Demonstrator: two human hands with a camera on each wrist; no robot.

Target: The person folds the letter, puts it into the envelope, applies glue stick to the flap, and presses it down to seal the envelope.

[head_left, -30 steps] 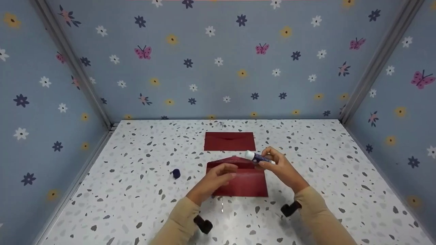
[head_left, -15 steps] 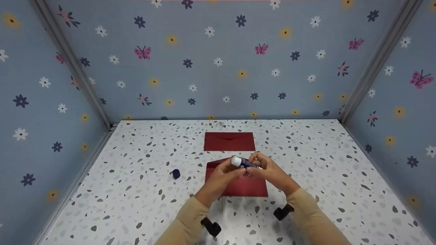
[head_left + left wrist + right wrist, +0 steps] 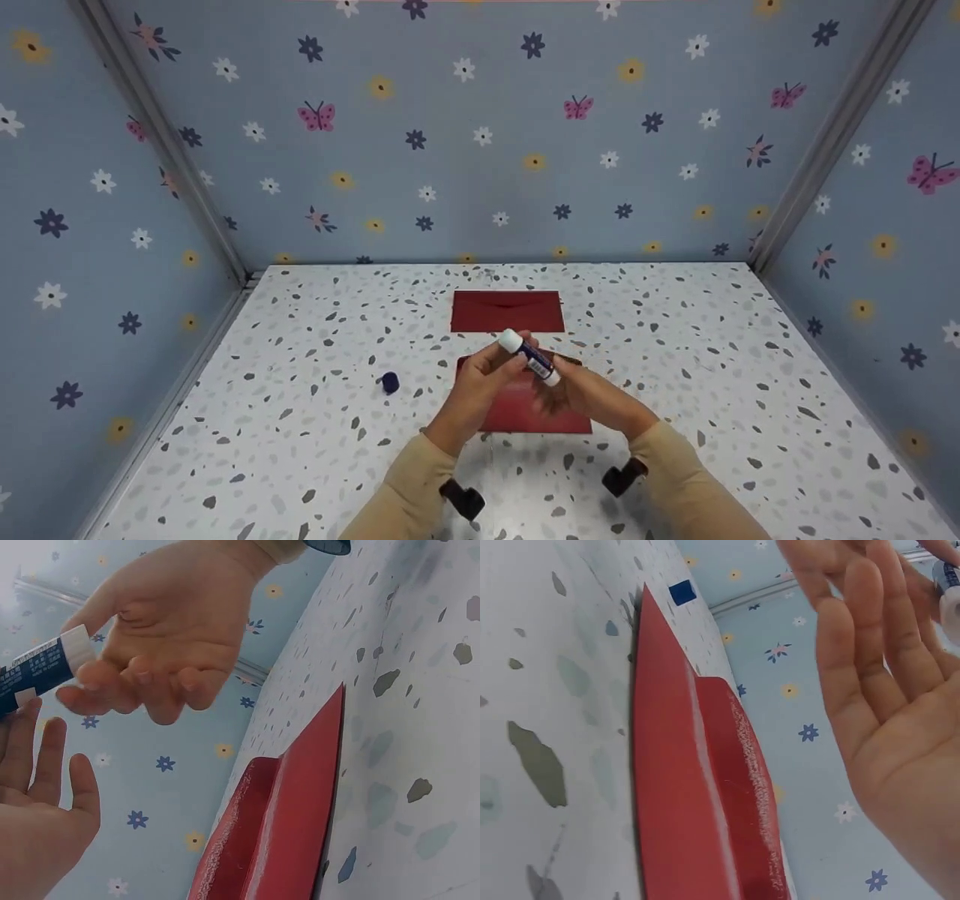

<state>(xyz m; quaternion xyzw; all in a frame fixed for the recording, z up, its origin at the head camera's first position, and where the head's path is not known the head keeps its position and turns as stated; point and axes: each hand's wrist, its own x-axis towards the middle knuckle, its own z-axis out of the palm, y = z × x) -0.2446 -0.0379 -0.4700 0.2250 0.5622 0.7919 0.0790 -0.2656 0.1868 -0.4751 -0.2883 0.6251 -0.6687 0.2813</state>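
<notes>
My left hand [image 3: 466, 391] pinches a blue and white glue stick [image 3: 537, 363] between thumb and fingers, its uncapped white end tilted up and away. The right hand [image 3: 600, 394] is at the stick's lower white end, fingers relaxed and blurred in the head view. In the right wrist view its fingers [image 3: 866, 637] are fairly straight, beside that white end. Below both hands lies a red envelope [image 3: 529, 412], partly hidden, with its flap raised. Whitish glue streaks run along the flap [image 3: 754, 765] in the right wrist view.
A second red envelope [image 3: 507, 312] lies flat farther back on the speckled white table [image 3: 300, 450]. The dark blue glue cap [image 3: 390, 382] rests on the table left of the hands. Flower-patterned walls [image 3: 480, 172] enclose the back and sides.
The glue stick has moved left from the right hand into the left hand's pinch, and its uncapped end has tilted up. The right fingers have loosened around its lower end.
</notes>
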